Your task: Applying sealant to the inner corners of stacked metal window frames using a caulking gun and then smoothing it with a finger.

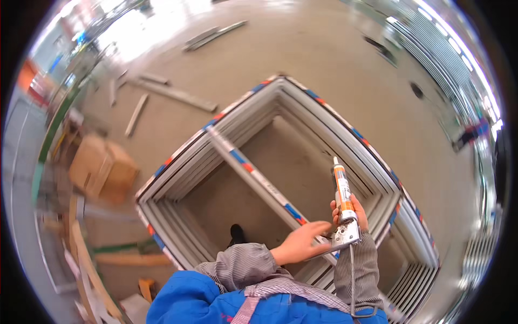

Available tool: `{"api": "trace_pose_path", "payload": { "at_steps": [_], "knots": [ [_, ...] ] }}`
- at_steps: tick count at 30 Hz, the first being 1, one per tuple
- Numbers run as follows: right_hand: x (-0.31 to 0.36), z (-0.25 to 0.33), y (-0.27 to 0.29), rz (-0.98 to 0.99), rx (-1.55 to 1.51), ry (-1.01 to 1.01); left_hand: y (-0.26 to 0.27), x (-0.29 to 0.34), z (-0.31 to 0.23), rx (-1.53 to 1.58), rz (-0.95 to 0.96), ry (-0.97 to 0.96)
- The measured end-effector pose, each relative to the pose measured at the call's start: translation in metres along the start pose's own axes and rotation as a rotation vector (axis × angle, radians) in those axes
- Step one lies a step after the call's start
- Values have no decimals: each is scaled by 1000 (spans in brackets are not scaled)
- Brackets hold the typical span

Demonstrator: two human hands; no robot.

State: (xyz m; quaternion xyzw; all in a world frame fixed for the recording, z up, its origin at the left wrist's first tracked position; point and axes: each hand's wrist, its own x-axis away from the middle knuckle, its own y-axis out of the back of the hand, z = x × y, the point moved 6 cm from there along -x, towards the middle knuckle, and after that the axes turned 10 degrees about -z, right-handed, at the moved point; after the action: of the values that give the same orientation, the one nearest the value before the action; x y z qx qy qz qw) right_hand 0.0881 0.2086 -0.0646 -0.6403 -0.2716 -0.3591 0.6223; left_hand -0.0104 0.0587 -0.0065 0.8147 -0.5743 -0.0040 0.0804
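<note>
A caulking gun with an orange-and-white sealant cartridge is in my right hand, its white nozzle pointing away from me. The fingers of that hand wrap round the cartridge just ahead of the gun's metal rear end. My left hand is stretched toward the gun's rear and handle, fingers extended and apart; whether it touches the handle I cannot tell. Below both hands lies a stack of rectangular window frames, edged with red, white and blue film. A crossbar runs through the frame opening under my left hand.
A cardboard box stands at the left, near wooden boards. Loose profile pieces are scattered on the floor beyond the frames. Long metal profiles are stacked at the far right. My dark shoe shows inside the frame opening.
</note>
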Motion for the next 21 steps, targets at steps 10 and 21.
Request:
{"api": "trace_pose_path", "payload": {
  "at_steps": [10, 21],
  "knots": [
    [-83, -168, -85, 138, 750, -724, 90, 27, 165, 1765, -794, 562],
    [-71, -180, -84, 406, 903, -602, 170, 124, 241, 2189, -1584, 142]
  ]
}}
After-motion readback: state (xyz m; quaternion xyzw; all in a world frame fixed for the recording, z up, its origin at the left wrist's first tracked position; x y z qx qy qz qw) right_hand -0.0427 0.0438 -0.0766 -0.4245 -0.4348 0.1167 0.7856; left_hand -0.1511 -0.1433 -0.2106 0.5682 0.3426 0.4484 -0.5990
